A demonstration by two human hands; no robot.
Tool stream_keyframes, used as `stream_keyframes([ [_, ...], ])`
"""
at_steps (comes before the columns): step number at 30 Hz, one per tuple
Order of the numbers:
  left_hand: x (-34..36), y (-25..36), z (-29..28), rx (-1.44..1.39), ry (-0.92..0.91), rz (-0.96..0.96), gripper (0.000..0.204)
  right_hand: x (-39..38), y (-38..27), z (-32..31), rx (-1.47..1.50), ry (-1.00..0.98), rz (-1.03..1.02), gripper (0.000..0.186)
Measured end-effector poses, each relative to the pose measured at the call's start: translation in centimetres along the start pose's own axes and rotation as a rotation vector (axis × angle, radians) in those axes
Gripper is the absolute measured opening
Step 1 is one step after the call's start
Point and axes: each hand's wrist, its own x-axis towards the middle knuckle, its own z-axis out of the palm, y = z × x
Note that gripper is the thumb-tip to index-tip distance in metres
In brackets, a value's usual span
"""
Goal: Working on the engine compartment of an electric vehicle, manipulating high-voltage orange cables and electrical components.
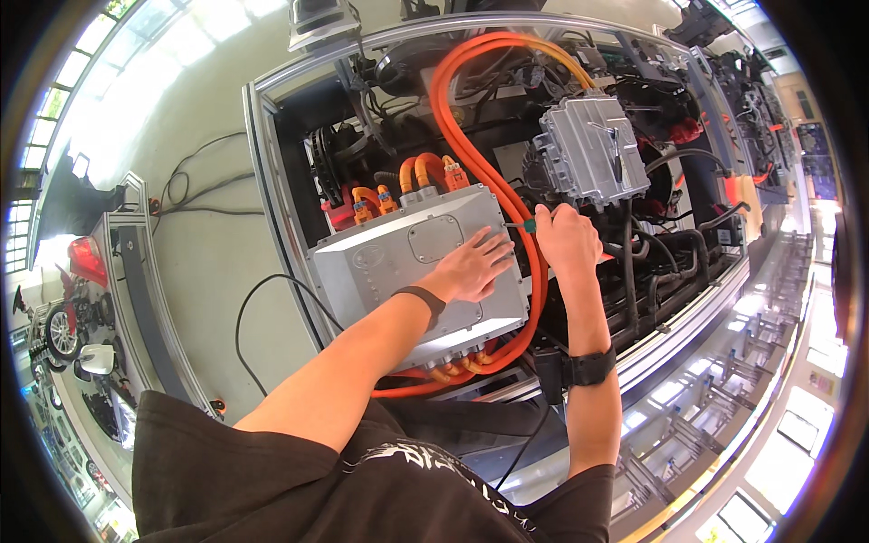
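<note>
My left hand (pixel 469 270) lies flat on the lid of a large grey metal box (pixel 348 271), fingers spread and holding nothing. My right hand (pixel 568 240) is closed around a screwdriver with a green handle (pixel 529 225). Its thin shaft points left at the right edge of the box, near the fingertips of my left hand. Where exactly the tip touches is too small to tell. Thick orange cables (pixel 536 281) run past that edge, just under my right hand. Orange connectors (pixel 453 174) stand along the box's far side.
An aluminium-profile frame (pixel 258 199) surrounds the box and machinery. A silver ribbed metal unit (pixel 593 149) sits to the far right, with dark hoses (pixel 629 262) below it. Black cables (pixel 195 208) trail over the floor at left, beside another profile stand (pixel 149 299).
</note>
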Motion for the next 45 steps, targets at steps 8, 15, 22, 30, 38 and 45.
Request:
stream_keyframes([
  [8,-0.1,-0.1,0.0,0.018,0.003,-0.003,0.052,-0.6,-0.1,-0.4,0.031,0.05,-0.169,0.033],
  [15,-0.1,-0.1,0.1,0.019,0.015,-0.002,0.053,-0.8,-0.1,0.5,-0.071,0.269,-0.521,0.04],
  [22,0.0,-0.1,0.2,0.023,0.01,-0.002,0.055,-1.1,-0.4,0.3,-0.049,0.302,-0.62,0.025],
  [30,0.0,0.0,0.0,0.026,-0.017,0.002,0.054,-0.4,0.4,0.3,0.014,0.016,-0.225,0.032],
  [38,-0.1,-0.1,0.3,0.033,0.03,-0.001,0.052,-1.3,0.9,0.5,0.05,0.094,-0.384,0.047],
  [45,-0.1,-0.3,0.4,0.044,0.019,-0.005,0.052,-1.0,1.1,0.8,0.002,0.181,-0.531,0.053],
])
